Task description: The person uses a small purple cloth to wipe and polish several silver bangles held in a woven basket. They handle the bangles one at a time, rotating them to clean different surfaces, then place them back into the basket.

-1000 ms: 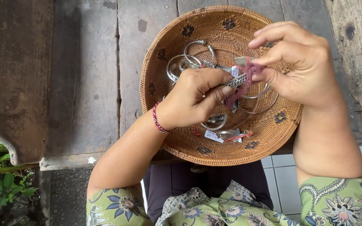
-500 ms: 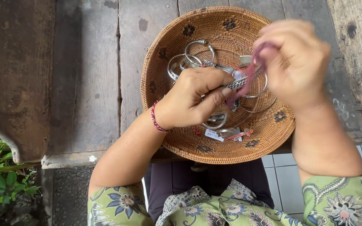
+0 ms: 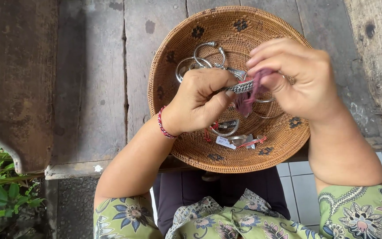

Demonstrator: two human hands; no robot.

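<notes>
Hands meet over the middle of a round, shallow woven basket (image 3: pixel 191 146) of brown cane with dark flower marks, which sits at the near edge of a weathered grey plank worktop (image 3: pixel 93 88) and overhangs it slightly toward the person's lap. The left hand (image 3: pixel 200 104) is curled shut, thumb and fingers pinching one end of a silver textured bangle (image 3: pixel 240 87) with a beaded surface. A red braided cord bracelet (image 3: pixel 163 125) circles that wrist. The right hand (image 3: pixel 299 79) is closed too, its fingertips pressing a small pinkish-purple cloth (image 3: pixel 250 95) against the other end of the same bangle, so the two hands are nearly touching with the bangle bridging them just above the basket's floor.

Inside the basket, toward its far side, lie several plain silver hoop bracelets (image 3: pixel 202 55), overlapping one another. Toward the near side rests another silver bangle (image 3: pixel 226 127), and just beside it a small white price tag (image 3: pixel 225 142) with red string. More hoops are partly hidden under the right hand.

Green patterned sleeves (image 3: pixel 359 212) show at the bottom, with pale floor tiles (image 3: pixel 299 186) below the worktop's near edge and green leaves (image 3: pixel 1 194) at the lower left corner.
</notes>
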